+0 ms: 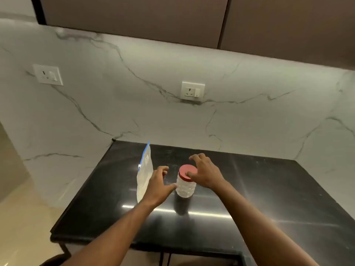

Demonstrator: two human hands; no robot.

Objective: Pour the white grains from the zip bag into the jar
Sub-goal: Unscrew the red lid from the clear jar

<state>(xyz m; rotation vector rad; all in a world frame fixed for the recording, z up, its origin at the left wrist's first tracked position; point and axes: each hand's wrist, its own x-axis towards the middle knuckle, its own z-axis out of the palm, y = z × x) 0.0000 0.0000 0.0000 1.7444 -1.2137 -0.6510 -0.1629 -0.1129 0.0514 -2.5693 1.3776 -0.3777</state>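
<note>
The jar (186, 187) stands on the counter (269, 189), zip bag (144, 177) upright just left of it. The left hand (158, 186) is open beside the jar. The right hand (204, 173) spreads loosely over the red lid (184, 169), thumb touching.

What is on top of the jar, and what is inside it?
A red lid closes the jar; the right hand is over it, thumb at its edge. The patterned wall and lid hide any contents.
</note>
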